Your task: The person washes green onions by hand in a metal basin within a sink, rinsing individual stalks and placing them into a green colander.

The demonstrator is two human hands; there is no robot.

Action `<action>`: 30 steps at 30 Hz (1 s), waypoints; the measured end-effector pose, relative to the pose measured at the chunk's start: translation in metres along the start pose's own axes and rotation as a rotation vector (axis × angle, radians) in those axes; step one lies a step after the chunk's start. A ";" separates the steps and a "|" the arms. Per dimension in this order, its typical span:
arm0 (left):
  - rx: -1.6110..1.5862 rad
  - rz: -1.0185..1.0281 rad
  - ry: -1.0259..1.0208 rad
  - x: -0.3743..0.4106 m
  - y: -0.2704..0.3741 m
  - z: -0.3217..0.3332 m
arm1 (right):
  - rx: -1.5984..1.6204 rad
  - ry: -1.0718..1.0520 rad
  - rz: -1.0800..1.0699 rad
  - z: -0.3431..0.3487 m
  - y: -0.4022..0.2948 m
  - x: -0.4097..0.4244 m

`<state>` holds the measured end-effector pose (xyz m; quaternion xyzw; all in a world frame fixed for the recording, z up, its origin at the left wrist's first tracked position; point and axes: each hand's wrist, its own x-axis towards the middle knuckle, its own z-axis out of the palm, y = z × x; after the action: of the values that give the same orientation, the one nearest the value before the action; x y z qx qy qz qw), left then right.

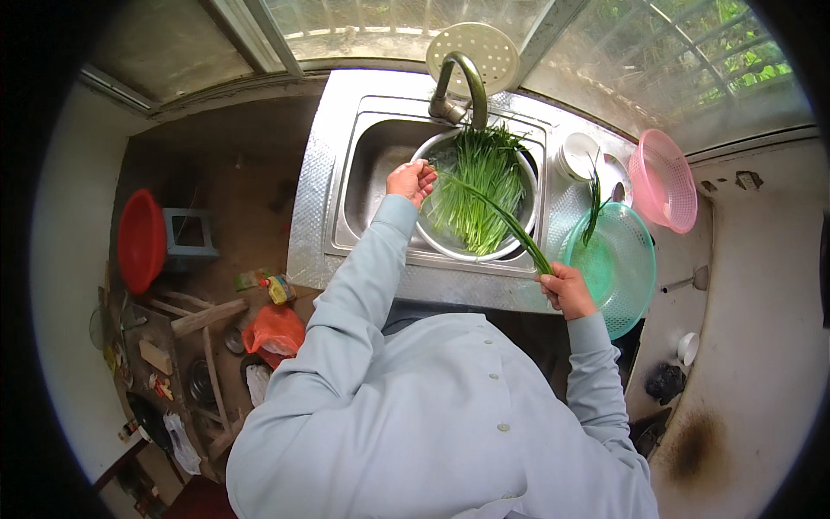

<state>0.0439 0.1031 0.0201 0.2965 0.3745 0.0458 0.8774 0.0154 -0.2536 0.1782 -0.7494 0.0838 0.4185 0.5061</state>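
A slim bunch of long green stalks (pixel 519 230), which look like garlic chives, stretches slantwise over a round metal basin (pixel 443 249). My right hand (pixel 568 290) grips its lower right end in front of the sink. At the other end, my left hand (pixel 411 181) pinches the thin tips above the basin's left rim. Below them, a thick heap of the same chives (pixel 483 188) lies in water in the basin. The basin sits in a stainless steel sink (pixel 376 156), under a curved faucet (pixel 476 84).
A green plastic colander (pixel 639 259) with a few dark leaves (pixel 593 207) over its rim stands right of the sink. Behind it are white bowls (pixel 580 156) and a pink basket (pixel 668 181). A red basin (pixel 141 241) and an orange bag (pixel 275 329) are at left.
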 end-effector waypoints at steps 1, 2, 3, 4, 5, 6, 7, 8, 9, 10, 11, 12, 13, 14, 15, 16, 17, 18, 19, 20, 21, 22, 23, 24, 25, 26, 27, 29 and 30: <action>0.042 0.003 0.005 0.004 -0.003 -0.001 | -0.002 0.009 -0.008 -0.002 -0.001 -0.004; 0.084 0.005 0.011 0.008 -0.006 -0.001 | -0.004 0.017 -0.016 -0.004 -0.002 -0.007; 0.129 0.010 0.016 0.011 -0.008 -0.002 | -0.003 0.024 -0.024 -0.004 -0.003 -0.011; 0.169 0.016 0.006 0.015 -0.010 -0.002 | -0.005 0.034 -0.016 -0.005 -0.003 -0.013; 0.189 0.010 0.017 0.018 -0.014 -0.002 | -0.007 0.044 -0.008 -0.006 -0.004 -0.015; 0.211 0.005 0.029 0.022 -0.016 -0.002 | -0.007 0.053 -0.001 -0.006 -0.005 -0.016; 0.233 0.001 0.041 0.025 -0.018 -0.002 | 0.002 0.055 0.002 -0.006 -0.007 -0.018; 0.277 0.001 0.120 0.029 -0.023 0.000 | 0.010 0.055 0.005 -0.005 -0.008 -0.020; 0.341 0.025 0.134 0.035 -0.025 0.001 | 0.016 0.054 0.003 -0.005 -0.011 -0.020; 0.404 0.049 0.148 0.039 -0.028 0.000 | 0.046 0.050 -0.010 -0.004 -0.013 -0.020; 0.466 0.074 0.162 0.042 -0.033 -0.002 | 0.075 0.045 -0.024 -0.002 -0.015 -0.020; 0.811 0.222 0.125 0.048 -0.042 -0.010 | 0.102 0.035 -0.041 0.001 -0.018 -0.018; 1.159 0.371 0.088 0.054 -0.052 -0.021 | 0.091 0.028 -0.040 0.006 -0.022 -0.012; 1.507 0.516 0.047 0.062 -0.060 -0.033 | 0.078 0.018 -0.040 0.015 -0.028 -0.003; 1.630 0.404 -0.036 0.055 -0.060 -0.026 | 0.073 0.024 -0.033 0.022 -0.031 0.006; 1.750 0.290 -0.117 0.035 -0.050 -0.012 | 0.057 0.026 -0.009 0.030 -0.027 0.023; 1.862 0.175 -0.193 0.012 -0.038 0.002 | 0.035 0.026 0.009 0.038 -0.020 0.046; 1.970 0.269 -0.159 -0.013 -0.030 0.015 | 0.003 0.017 0.018 0.043 -0.007 0.072; 2.027 0.333 -0.151 -0.025 -0.030 0.016 | -0.033 -0.004 0.025 0.050 0.009 0.101; 2.084 0.397 -0.145 -0.032 -0.031 0.016 | 0.004 0.023 0.093 0.060 0.019 0.128; 2.140 0.459 -0.139 -0.036 -0.034 0.016 | 0.042 0.049 0.164 0.072 0.027 0.153; 2.219 0.510 -0.153 -0.039 -0.038 0.012 | 0.114 0.016 0.212 0.086 0.031 0.174; 2.284 0.505 -0.189 -0.043 -0.040 0.008 | 0.190 -0.014 0.262 0.099 0.033 0.194; 2.350 0.495 -0.220 -0.046 -0.040 0.003 | 0.055 -0.064 0.219 0.112 0.033 0.213; 2.413 0.491 -0.265 -0.048 -0.039 0.001 | -0.121 -0.083 0.073 0.122 0.041 0.237; 2.445 0.472 -0.292 -0.044 -0.041 -0.001 | -0.293 -0.093 -0.073 0.130 0.056 0.265; 2.400 0.618 -0.247 -0.042 -0.042 -0.003 | -0.388 -0.085 -0.098 0.136 0.068 0.288; 2.282 0.912 -0.180 -0.037 -0.047 -0.003 | -0.490 -0.035 -0.023 0.141 0.089 0.325; 2.266 0.948 -0.110 -0.034 -0.047 -0.010 | -0.567 -0.047 0.007 0.152 0.088 0.324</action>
<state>0.0056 0.0596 0.0103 0.9991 0.0205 -0.0037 0.0357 0.0907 -0.0728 -0.1344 -0.8508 -0.0459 0.4443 0.2769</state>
